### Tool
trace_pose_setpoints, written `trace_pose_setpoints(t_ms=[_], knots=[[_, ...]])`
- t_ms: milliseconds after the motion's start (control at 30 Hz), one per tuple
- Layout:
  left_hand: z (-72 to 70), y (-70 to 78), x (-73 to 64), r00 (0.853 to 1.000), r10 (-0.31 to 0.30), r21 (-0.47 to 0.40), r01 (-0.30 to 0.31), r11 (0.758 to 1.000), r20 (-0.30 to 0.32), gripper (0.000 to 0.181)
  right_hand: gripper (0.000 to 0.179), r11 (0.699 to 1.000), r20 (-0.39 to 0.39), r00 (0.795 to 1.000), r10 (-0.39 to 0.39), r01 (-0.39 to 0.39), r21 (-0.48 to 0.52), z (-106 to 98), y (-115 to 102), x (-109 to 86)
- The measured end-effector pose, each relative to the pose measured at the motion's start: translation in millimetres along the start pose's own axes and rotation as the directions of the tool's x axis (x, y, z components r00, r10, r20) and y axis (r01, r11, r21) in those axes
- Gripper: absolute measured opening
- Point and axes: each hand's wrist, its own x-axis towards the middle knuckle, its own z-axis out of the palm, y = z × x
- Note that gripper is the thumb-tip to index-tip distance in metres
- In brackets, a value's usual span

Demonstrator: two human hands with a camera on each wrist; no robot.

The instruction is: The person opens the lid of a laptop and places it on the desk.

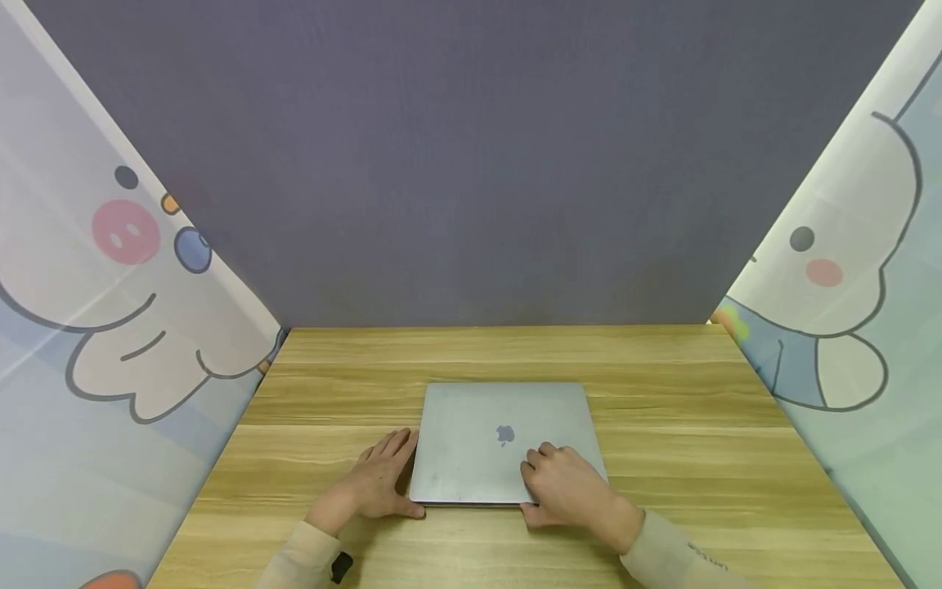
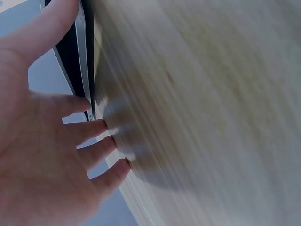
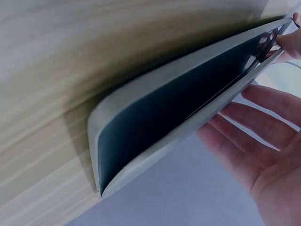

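A closed-looking silver laptop [image 1: 471,442] with an apple logo lies on the wooden table, its lid raised a little: the right wrist view shows a dark gap between lid and base [image 3: 155,80]. My left hand [image 1: 379,474] is beside its left edge, fingers spread and fairly straight, thumb by the front left corner. My right hand [image 1: 567,487] is at the front right of the lid, fingers over its top and thumb at the front edge. In the right wrist view those fingers [image 3: 244,136] lie along the lid's outer side, with a thumb at the gap.
The wooden table [image 1: 677,393] extends around the laptop. A dark grey panel [image 1: 471,164] stands behind it, and cartoon-printed sheets rise on the left [image 1: 44,425] and right [image 1: 868,458]. A small black item [image 1: 341,566] is by the left sleeve.
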Motion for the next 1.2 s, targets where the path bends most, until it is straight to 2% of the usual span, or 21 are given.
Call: trace_pose_setpoints(t_ms=[633, 1000, 1200], knots=[[-2.1, -4.9, 1.1, 1.0, 0.004, -0.025, -0.004, 1.0, -0.025, 0.112, 0.044, 0.998, 0.014, 1.0, 0.002, -0.003, 0.064, -4.1, 9.7, 6.0], [-4.0, -3.0, 2.4, 1.0, 0.011, -0.017, -0.012, 1.0, -0.016, 0.112, 0.04, 0.993, 0.06, 0.998, 0.017, -0.024, 0.116, -11.4, 16.7, 9.6], [-3.9, -3.2, 3.7, 1.0, -0.016, -0.002, 0.016, 1.0, 0.003, 0.112, 0.037, 0.987, 0.04, 0.999, 0.016, -0.022, 0.156, -17.5, 21.3, 12.2]])
